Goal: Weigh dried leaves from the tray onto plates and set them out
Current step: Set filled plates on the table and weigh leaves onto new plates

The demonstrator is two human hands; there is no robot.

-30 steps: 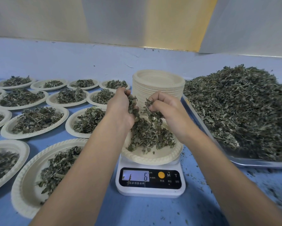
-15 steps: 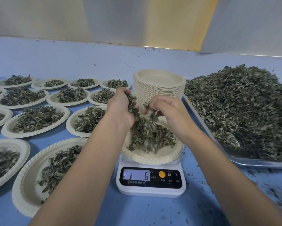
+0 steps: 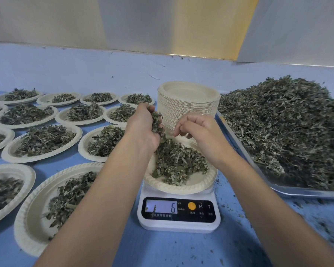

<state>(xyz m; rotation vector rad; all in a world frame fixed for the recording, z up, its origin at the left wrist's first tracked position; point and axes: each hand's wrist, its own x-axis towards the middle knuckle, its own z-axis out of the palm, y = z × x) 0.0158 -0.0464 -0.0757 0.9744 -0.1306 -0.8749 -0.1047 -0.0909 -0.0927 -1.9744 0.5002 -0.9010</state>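
A cream paper plate (image 3: 202, 186) sits on a white kitchen scale (image 3: 178, 213) whose display reads 6. A mound of dried green leaves (image 3: 178, 160) lies on the plate. My left hand (image 3: 143, 128) hovers over the plate's left side and holds a clump of leaves (image 3: 157, 122) that trails down to the mound. My right hand (image 3: 198, 130) is above the plate's right side, fingers loosely curled, with nothing visible in it. A metal tray (image 3: 297, 190) at the right carries a big heap of dried leaves (image 3: 283, 122).
A tall stack of unused paper plates (image 3: 189, 105) stands just behind my hands. Several filled plates (image 3: 44, 140) cover the blue table (image 3: 173, 249) on the left, the nearest one (image 3: 36, 218) beside my left forearm. Leaf crumbs litter the table at front right.
My right hand has let its leaves fall onto the plate and now holds none. The left hand keeps its clump. The scale reads 6 throughout.
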